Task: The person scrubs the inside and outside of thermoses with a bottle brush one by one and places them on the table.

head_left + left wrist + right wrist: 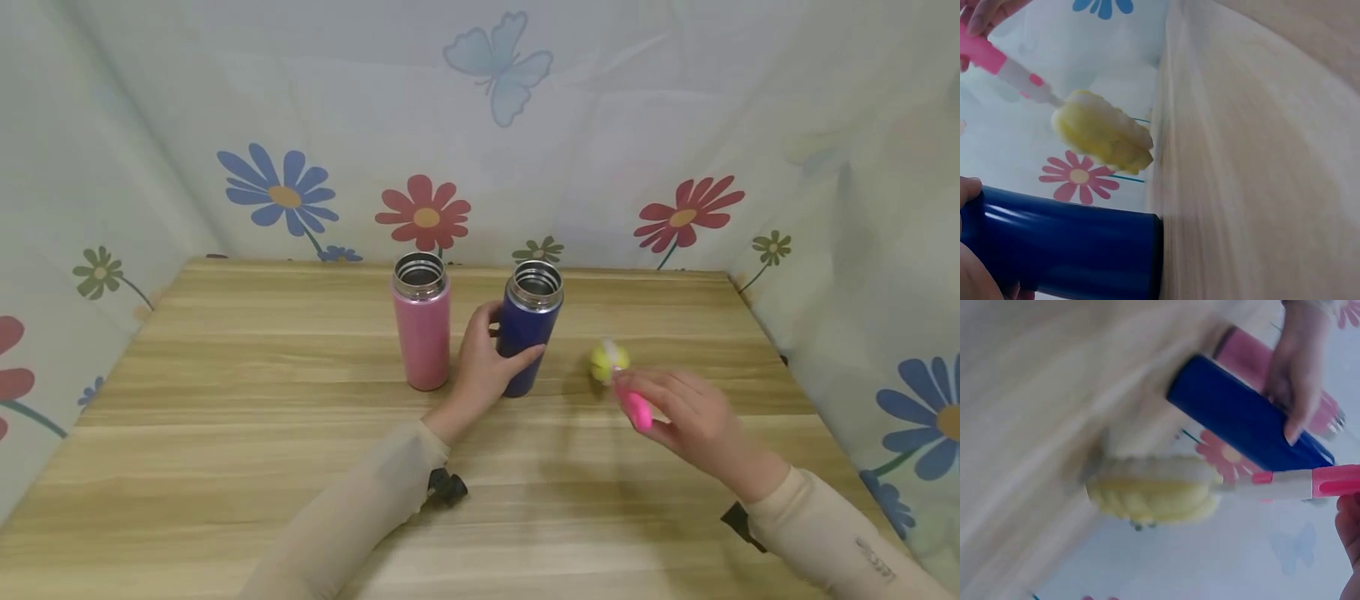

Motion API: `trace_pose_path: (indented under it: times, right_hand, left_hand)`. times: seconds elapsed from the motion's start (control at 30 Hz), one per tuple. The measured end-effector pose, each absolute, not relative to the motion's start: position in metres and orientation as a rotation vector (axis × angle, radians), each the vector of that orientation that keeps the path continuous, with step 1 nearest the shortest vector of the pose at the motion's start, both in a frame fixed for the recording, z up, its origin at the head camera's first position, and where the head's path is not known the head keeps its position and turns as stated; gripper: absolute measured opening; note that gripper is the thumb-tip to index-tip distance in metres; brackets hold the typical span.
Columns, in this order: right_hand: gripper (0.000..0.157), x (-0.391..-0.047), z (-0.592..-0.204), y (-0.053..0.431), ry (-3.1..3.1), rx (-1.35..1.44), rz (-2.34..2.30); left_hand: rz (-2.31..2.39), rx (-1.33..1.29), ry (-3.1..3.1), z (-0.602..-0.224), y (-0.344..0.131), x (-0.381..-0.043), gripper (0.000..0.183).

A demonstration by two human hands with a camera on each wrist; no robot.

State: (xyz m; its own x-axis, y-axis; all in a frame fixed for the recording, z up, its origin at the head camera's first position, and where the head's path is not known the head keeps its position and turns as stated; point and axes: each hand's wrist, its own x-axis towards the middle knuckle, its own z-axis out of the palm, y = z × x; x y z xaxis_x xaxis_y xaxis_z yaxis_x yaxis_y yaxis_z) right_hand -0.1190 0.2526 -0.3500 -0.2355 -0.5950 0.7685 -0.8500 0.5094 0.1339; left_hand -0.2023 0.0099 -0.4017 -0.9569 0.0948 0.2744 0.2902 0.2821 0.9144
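My left hand (pixel 483 358) grips a dark blue bottle (pixel 525 333) around its middle; it stands upright on the table, its steel mouth uncapped. In my right hand (pixel 693 421) is a bottle brush (pixel 1100 131) with a pink and white handle (pixel 1297 483), held by the handle. The brush's yellow and white sponge head (pixel 1154 490) points down, close over the table to the right of the blue bottle. A pink bottle (pixel 423 342), also uncapped, stands upright just left of my left hand.
The wood-grain table (pixel 225 400) reaches back to a pale cloth backdrop (pixel 360 100) printed with flowers and a butterfly. More of this cloth hangs along the left and right sides.
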Motion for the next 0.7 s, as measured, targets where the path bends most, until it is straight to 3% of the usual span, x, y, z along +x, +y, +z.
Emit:
trace_pose_path:
  times: [0.43, 0.7]
  right_hand:
    - [0.06, -0.12, -0.285, 0.26, -2.064, 0.791, 0.855]
    - [0.036, -0.119, -0.242, 0.269, -1.884, 0.832, 1.47]
  left_hand:
    - [-1.731, -0.491, -2.367, -0.389, -0.004, -0.177, 0.074]
    - [-1.671, -0.631, -2.367, -0.385, -0.02, -0.157, 0.073]
